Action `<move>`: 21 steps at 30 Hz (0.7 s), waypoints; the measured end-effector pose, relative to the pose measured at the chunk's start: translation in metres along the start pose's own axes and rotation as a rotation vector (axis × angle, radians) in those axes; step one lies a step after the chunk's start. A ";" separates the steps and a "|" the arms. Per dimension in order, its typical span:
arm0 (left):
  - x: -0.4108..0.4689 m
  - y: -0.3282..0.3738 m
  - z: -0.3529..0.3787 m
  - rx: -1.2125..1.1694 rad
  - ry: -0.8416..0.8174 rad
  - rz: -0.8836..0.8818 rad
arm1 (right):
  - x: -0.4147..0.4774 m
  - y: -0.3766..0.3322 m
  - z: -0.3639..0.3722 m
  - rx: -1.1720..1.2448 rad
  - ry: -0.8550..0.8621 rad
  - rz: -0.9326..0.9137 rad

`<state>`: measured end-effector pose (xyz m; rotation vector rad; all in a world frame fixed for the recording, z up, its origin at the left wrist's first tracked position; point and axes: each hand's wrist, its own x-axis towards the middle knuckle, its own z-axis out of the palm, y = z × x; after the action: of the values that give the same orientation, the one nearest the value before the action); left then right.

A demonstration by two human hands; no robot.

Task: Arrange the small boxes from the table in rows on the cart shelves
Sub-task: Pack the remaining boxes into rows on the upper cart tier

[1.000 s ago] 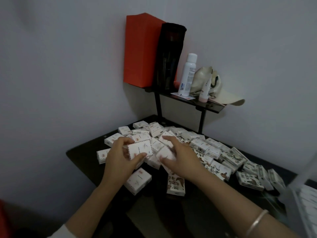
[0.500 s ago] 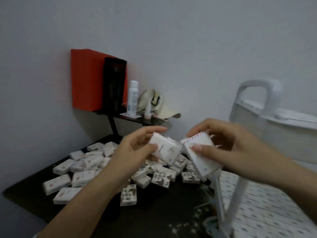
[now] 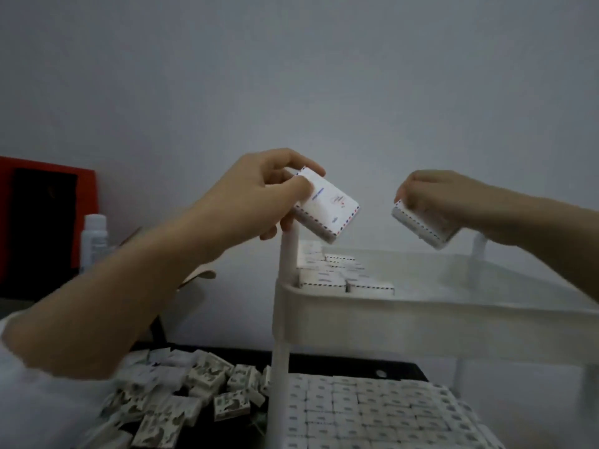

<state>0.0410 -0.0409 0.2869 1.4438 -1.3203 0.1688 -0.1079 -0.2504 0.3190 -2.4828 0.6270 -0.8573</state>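
Head view, item one.

Inspector: State grip and load.

Operator: My left hand (image 3: 259, 196) pinches a small white cardboard box with red-and-blue dashed edging (image 3: 327, 209), thumb on the printed face and fingers behind. The box hangs tilted, one corner down. My right hand (image 3: 453, 202) is curled over a second white box of the same kind (image 3: 418, 226) and covers most of it. Both boxes are in the air over the white plastic cart's top tray (image 3: 421, 319), touching nothing.

Inspector: Where does the stock stand?

Operator: A short block of placed boxes (image 3: 337, 273) sits in the tray's near-left corner, beside the white upright post (image 3: 290, 254). The rest of the tray floor looks bare, though blur hides detail. The lower shelf (image 3: 372, 409) appears packed in tight rows. A loose heap of small boxes (image 3: 181, 393) lies on the dark table (image 3: 324, 358) to the left. My judgement is that the task is well along but not finished.

Inspector: Requirements for this placement?

Operator: I should level each box before lowering it and turn it to match its neighbours. The left one goes flush against the end of the existing block, long edge parallel to the tray wall, and is slid home rather than dropped. My left fingers are near the post, so I must mind it. I should place one hand's box at a time, leaving free fingers to square the row. Risk noted: a tilted corner landing on a seated box could knock the line askew.
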 end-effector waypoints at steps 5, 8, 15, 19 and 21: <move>0.073 0.000 0.010 0.202 -0.069 0.027 | 0.057 0.016 0.026 -0.356 -0.180 -0.022; 0.111 -0.008 0.019 0.339 -0.191 -0.046 | 0.082 0.022 0.051 -0.412 -0.501 0.075; 0.165 -0.042 0.046 0.526 -0.413 -0.167 | 0.103 0.053 0.102 -0.338 -0.781 0.139; 0.180 -0.054 0.059 0.602 -0.465 -0.165 | 0.103 0.057 0.100 -0.219 -0.784 0.140; 0.183 -0.060 0.065 0.651 -0.462 -0.135 | 0.101 0.056 0.094 -0.164 -0.800 0.128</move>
<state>0.1181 -0.2154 0.3563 2.2146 -1.6139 0.1930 0.0098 -0.3267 0.2685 -2.5924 0.5567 0.2647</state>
